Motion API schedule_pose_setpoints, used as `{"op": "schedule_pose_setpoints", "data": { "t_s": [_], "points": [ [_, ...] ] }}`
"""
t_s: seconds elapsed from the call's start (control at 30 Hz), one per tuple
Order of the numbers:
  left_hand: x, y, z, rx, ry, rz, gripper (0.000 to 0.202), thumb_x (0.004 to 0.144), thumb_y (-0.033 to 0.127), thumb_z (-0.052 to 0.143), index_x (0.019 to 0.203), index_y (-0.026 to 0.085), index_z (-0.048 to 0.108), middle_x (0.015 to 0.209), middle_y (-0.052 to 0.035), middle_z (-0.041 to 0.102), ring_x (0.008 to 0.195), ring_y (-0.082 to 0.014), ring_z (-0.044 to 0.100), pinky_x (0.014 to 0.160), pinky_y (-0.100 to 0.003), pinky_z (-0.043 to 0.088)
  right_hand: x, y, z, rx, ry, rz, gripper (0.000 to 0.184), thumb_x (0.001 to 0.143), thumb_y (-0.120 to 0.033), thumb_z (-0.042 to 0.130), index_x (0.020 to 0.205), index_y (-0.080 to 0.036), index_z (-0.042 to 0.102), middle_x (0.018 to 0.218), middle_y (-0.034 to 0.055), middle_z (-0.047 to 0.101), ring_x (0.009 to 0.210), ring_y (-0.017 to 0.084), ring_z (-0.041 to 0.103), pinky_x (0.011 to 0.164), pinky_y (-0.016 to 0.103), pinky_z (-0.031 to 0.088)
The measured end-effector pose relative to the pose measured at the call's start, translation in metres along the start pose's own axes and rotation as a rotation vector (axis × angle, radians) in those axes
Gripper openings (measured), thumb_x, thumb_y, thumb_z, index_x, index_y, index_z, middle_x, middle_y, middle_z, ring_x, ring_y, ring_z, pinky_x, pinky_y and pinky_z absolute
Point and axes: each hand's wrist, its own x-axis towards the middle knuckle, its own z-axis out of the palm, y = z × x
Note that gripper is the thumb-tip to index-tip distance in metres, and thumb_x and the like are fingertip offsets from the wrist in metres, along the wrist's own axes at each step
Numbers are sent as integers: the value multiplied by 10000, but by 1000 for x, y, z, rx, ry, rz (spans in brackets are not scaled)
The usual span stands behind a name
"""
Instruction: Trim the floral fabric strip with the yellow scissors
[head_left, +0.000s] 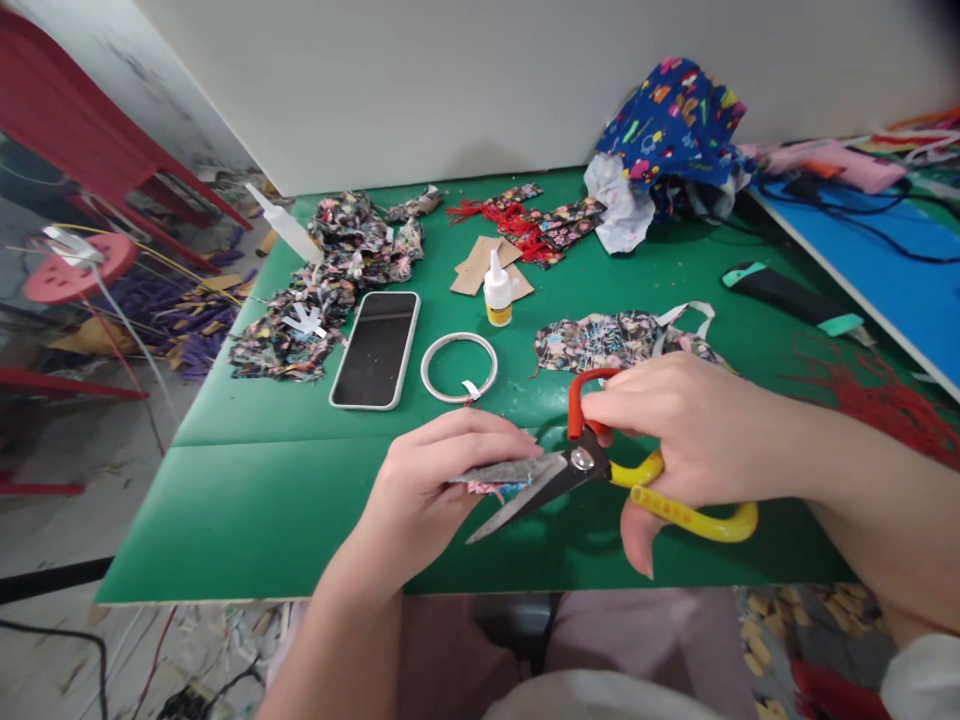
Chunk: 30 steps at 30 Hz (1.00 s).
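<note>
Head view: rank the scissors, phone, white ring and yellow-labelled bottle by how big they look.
1. Scissors, though nearer the camera and partly covered by the right hand
2. Phone
3. White ring
4. Yellow-labelled bottle

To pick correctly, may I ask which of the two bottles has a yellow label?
The bottle standing near the brown card; the other bottle, farther left, shows none.

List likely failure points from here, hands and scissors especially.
1. Cut fingers: the scissors in the right hand are open, blades close to the left hand.
2. Miscut: the left fingers partly hide the small pink-and-blue piece, so a cut might stray.
3. Spill: the yellow-labelled bottle stands upright; a stray knock could tip it.
</note>
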Motion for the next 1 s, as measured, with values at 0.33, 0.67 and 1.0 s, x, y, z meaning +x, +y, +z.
{"op": "schedule_pose_setpoints", "data": {
  "t_s": [0.33, 0.67, 1.0],
  "points": [
    [-1, 0, -1, -25, -4, 2, 260, 867, 316, 517, 998, 168, 686, 944, -94, 677, 888, -186, 636, 810, -286, 509, 2, -3, 2, -35, 53, 16, 535, 657, -695, 556, 581, -209, 346, 490, -57, 348, 466, 91, 317, 491, 241, 176],
    [0, -2, 0, 77, 60, 44, 214, 874, 234, 528, 975, 172, 705, 879, -74, 705, 815, -139, 648, 727, -211, 521, 1, 4, -11, 275, -98, 96, 492, 571, -511, 717, 686, -222, 336, 636, -52, 448, 542, 111, 388, 478, 228, 220],
    [1, 1, -2, 15, 28, 12, 214, 863, 250, 544, 970, 165, 708, 912, -96, 700, 858, -186, 655, 787, -287, 529, -1, 4, -5, 96, -67, -7, 547, 576, -621, 688, 660, -220, 325, 618, -45, 406, 543, 117, 389, 501, 216, 253]
  ]
}}
